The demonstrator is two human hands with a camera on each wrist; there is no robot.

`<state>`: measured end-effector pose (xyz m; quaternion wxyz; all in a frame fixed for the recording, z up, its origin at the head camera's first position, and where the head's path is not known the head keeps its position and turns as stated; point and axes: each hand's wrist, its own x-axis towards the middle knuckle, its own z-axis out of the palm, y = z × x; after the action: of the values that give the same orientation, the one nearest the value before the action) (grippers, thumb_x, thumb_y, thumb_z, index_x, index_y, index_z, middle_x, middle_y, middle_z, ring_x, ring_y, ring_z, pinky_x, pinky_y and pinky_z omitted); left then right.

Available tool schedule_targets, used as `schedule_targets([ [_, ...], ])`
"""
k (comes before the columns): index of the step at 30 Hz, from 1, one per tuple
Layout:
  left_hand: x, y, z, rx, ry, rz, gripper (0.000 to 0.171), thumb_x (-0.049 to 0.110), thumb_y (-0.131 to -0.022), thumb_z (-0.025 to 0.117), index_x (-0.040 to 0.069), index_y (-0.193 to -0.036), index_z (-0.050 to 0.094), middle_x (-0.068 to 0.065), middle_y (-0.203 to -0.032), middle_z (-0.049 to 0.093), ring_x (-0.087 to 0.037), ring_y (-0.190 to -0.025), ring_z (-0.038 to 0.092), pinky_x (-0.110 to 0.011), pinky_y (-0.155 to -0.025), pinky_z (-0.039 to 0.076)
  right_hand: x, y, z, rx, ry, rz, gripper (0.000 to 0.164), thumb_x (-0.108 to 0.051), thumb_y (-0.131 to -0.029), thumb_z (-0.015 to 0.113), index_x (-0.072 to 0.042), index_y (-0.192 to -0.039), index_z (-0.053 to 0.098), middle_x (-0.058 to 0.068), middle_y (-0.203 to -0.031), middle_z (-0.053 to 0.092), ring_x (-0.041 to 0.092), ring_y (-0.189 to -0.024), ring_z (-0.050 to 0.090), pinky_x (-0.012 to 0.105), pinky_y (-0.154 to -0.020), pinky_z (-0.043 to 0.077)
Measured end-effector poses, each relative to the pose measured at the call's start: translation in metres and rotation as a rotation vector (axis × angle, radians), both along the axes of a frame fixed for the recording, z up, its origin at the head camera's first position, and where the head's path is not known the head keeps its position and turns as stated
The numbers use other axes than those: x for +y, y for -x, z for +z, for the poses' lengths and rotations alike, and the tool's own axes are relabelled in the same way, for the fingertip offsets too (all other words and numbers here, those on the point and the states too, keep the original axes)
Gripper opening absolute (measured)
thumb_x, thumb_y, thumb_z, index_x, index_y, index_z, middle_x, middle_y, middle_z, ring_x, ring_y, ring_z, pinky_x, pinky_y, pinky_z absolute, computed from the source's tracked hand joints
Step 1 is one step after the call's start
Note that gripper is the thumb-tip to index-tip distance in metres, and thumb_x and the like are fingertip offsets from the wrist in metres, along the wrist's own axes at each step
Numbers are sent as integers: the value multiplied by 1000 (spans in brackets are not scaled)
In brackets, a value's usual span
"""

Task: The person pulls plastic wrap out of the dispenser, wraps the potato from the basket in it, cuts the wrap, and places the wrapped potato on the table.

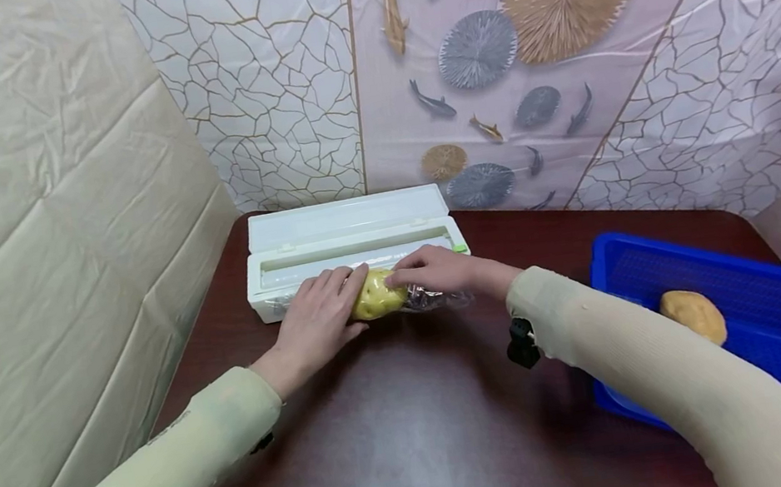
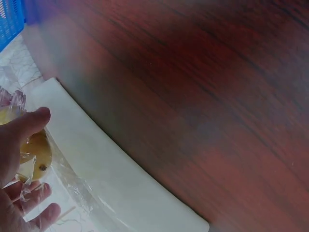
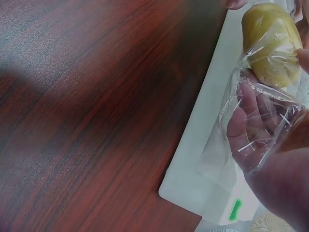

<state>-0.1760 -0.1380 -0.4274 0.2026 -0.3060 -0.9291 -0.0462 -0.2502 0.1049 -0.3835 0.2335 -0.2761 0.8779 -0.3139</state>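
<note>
A yellow potato [image 1: 377,296], partly covered in clear plastic wrap [image 3: 265,104], is held between both hands over the front of an open white cling film box [image 1: 353,247]. My left hand [image 1: 318,313] grips its left side, thumb and fingers apart around it in the left wrist view. From the right, my right hand [image 1: 440,268] holds the potato's other end, its fingers behind the loose film in the right wrist view. Film trails off the potato's right side. Inside the box lies the film roll [image 1: 355,262].
At the right stands a blue plastic basket [image 1: 603,245] with another potato [image 1: 695,316] in it. The box's raised lid [image 1: 347,218] leans toward the patterned wall covering. A green slider [image 3: 235,210] sits at the box's right end. The dark wooden table [image 1: 405,443] extends toward me.
</note>
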Motion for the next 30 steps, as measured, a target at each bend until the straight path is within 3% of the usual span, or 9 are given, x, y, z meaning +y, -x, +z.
schedule_targets([
  [8,-1,5,7,-52,-36,-35,77,24,-79,95,2,-140,54,-15,-122,65,-34,-110,65,-50,-93,55,0,1,1,21,-9,1,42,-42,-106,56,-9,-117,80,4,-109,75,18,-99,64,35,-92,50],
  [14,-2,12,14,-129,-51,-48,70,25,-81,93,2,-137,57,-15,-120,67,-33,-107,65,-49,-90,56,5,-5,10,97,-18,-3,43,-43,-108,58,-7,-124,76,5,-100,76,18,-91,67,35,-85,52],
  [19,-1,16,25,-230,-58,-18,68,27,-82,93,3,-137,60,-13,-116,66,-33,-106,65,-50,-90,56,13,-14,15,344,-39,37,44,-39,-105,66,-3,-131,72,11,-116,76,25,-105,70,43,-94,55],
  [25,1,21,40,-308,-40,-4,71,31,-82,93,1,-138,62,-15,-120,68,-33,-109,67,-50,-94,56,10,-30,16,722,-104,195,76,-46,-96,79,-1,-152,54,18,-146,59,37,-136,56,53,-116,43],
  [30,-2,27,48,-387,-50,8,70,33,-82,92,4,-139,63,-14,-124,69,-31,-112,67,-48,-93,56,1,-35,8,834,-198,281,85,-44,-93,83,0,-156,47,17,-149,57,37,-138,55,53,-118,41],
])
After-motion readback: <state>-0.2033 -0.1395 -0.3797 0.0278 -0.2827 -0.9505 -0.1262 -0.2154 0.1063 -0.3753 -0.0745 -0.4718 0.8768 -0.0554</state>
